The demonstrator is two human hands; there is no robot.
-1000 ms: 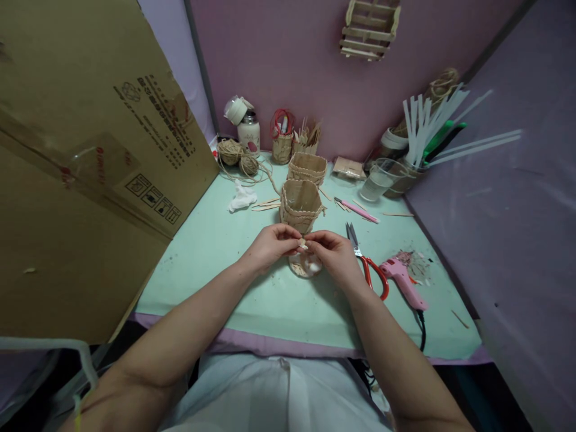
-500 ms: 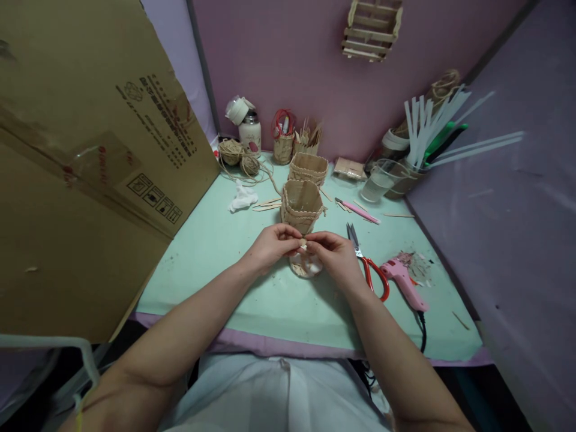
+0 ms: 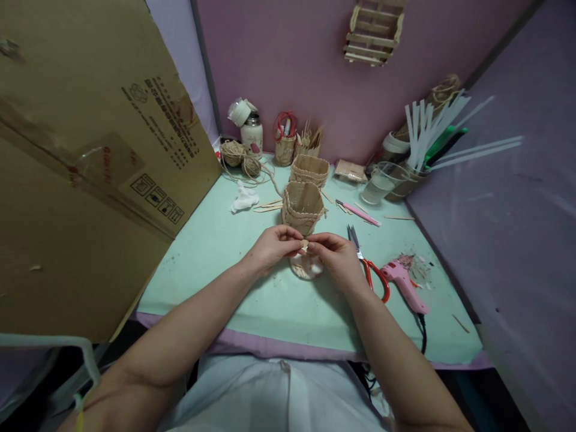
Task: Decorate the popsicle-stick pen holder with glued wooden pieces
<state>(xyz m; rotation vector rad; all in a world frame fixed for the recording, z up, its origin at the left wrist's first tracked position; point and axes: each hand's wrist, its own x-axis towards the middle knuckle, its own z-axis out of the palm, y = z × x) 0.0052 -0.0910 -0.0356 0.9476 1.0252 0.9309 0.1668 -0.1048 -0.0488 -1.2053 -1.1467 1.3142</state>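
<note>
Head view: both hands meet over the middle of the pale green bench point(image 3: 211, 270). The left hand point(image 3: 276, 247) and the right hand point(image 3: 338, 258) bring their fingertips close, and the fingers of both are pinching a small pale piece point(image 3: 305, 245) between them; its exact form is too small to tell. This piece is just in front of the front basket point(image 3: 303, 207), which stands upright, open at the top, with braided cord at its rim. Behind it stands the rear basket point(image 3: 309, 168), of similar make. Below the fingers, a round shallow dish point(image 3: 308, 278) lies on the bench, partly hidden by the hands, with whitish matter in it. Near the right hand lie the red-handled scissors point(image 3: 377, 277), blades pointing away from the person, and beside them the pink glue gun point(image 3: 405, 288). Left of the front basket are thin wooden sticks point(image 3: 269, 207) and a crumpled white tissue point(image 3: 244, 197).
</note>
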